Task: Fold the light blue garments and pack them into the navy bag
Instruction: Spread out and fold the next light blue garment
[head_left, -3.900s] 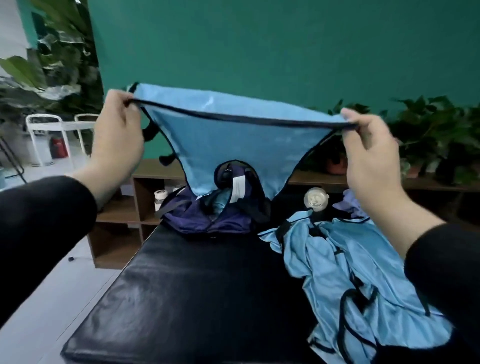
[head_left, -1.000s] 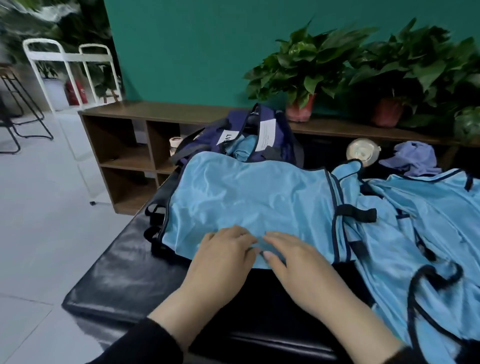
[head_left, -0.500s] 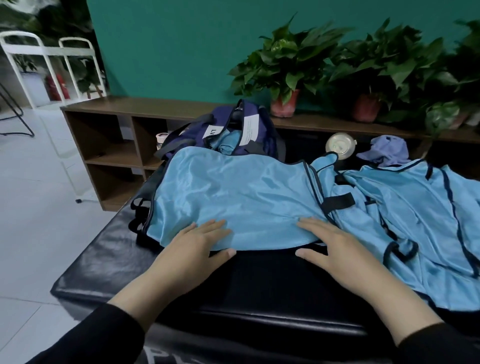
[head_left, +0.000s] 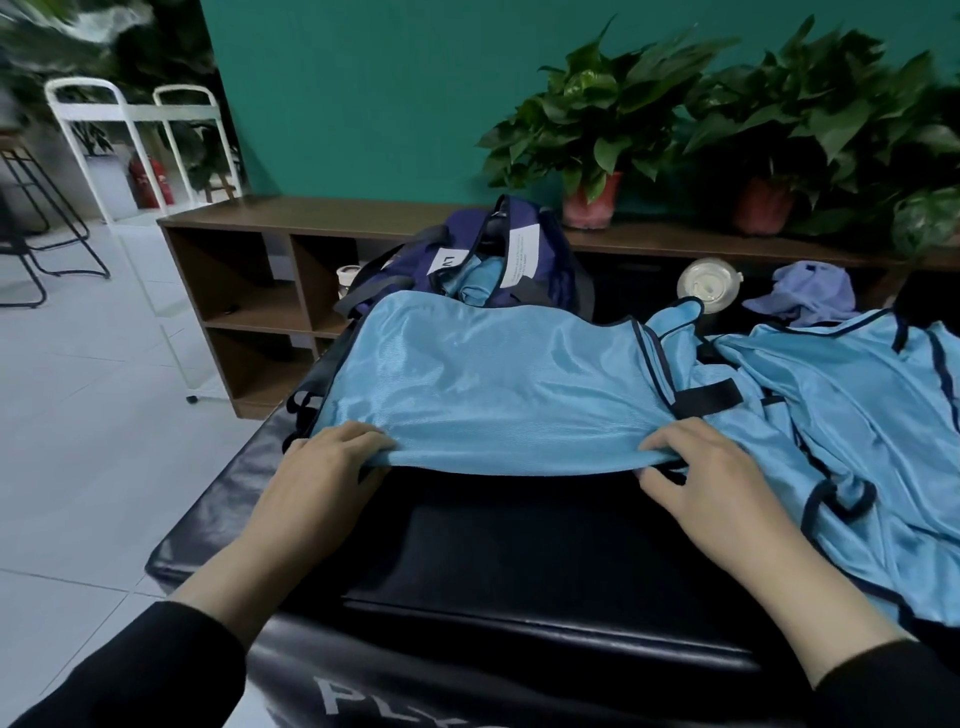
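A light blue garment (head_left: 488, 384) with dark trim lies spread on the black padded bench (head_left: 519, 545). My left hand (head_left: 327, 467) pinches its near left corner, and my right hand (head_left: 696, 467) pinches its near right corner; the near edge is lifted slightly off the bench. Behind it sits the navy bag (head_left: 467, 260), open, with folded light blue cloth inside and white labels showing. A pile of more light blue garments (head_left: 841, 415) lies crumpled to the right.
A wooden shelf unit (head_left: 249, 291) runs along the green wall behind the bench, with potted plants (head_left: 597, 130) on top. A round white lidded container (head_left: 709, 283) and a lilac cloth (head_left: 810, 293) lie past the pile. A white metal rack (head_left: 130, 156) stands at left.
My hands slid apart along the garment's near edge, from flat at its middle to its two corners, and now pinch them and lift the edge. Earlier I held the garment up in the air.
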